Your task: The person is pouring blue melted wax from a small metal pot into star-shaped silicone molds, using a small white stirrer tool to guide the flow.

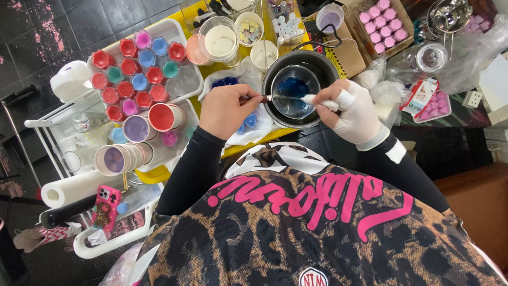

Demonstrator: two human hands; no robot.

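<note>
Blue wax (292, 87) sits in the small metal cup (295, 98) inside the dark melting pot (323, 62). Your left hand (228, 109) pinches its handle; your gloved right hand (355, 112) grips the stirrer (313, 99). Hold the cup level and stir slowly.

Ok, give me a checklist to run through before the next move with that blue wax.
1. Left hand grips the small metal cup's handle: ok.
2. Right hand, gloved, holds the white stick over the cup: ok.
3. Metal cup sits inside the dark pot, blue liquid in it: ok.
4. Liquid fully melted: cannot tell.
5. Blue heart moulds beside the left hand, on the white cloth: ok, partly hidden.
6. Tray of coloured cups apart from the pot: ok.
</note>
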